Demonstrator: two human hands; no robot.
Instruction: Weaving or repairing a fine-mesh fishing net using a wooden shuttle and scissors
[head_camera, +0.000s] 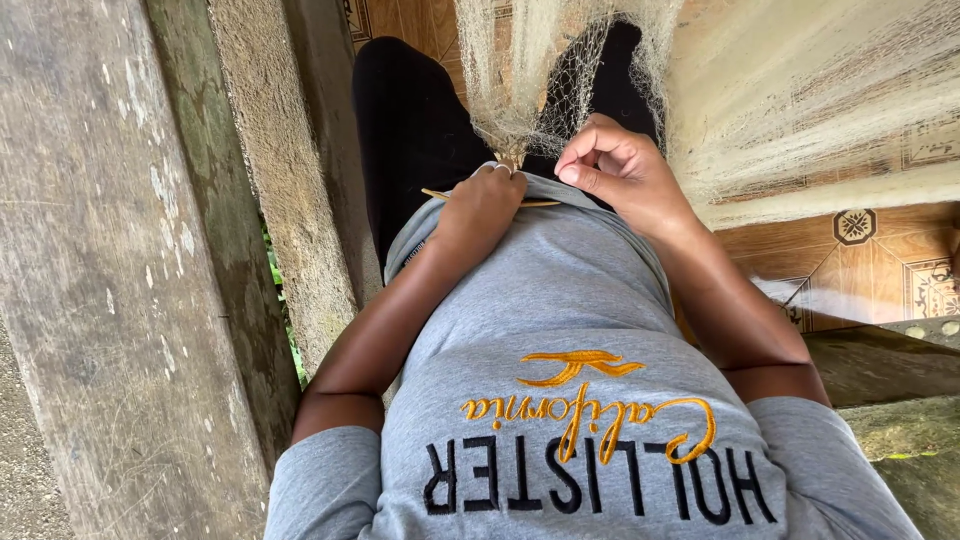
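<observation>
I look down my grey shirt to my lap, with my black-trousered legs stretched ahead. A pale fishing net hangs down to a gathered bunch at my waist. My left hand is closed over that bunch and over a thin tan stick that lies crosswise and pokes out on both sides of the fist. My right hand sits just right of it, thumb and fingers pinched together at the net's edge. Whether a thread runs between them is too fine to see.
More of the net spreads in a heap over the patterned brown floor tiles on the right. Weathered grey beams run along the left, with green leaves showing in a gap. A mossy ledge lies by my right elbow.
</observation>
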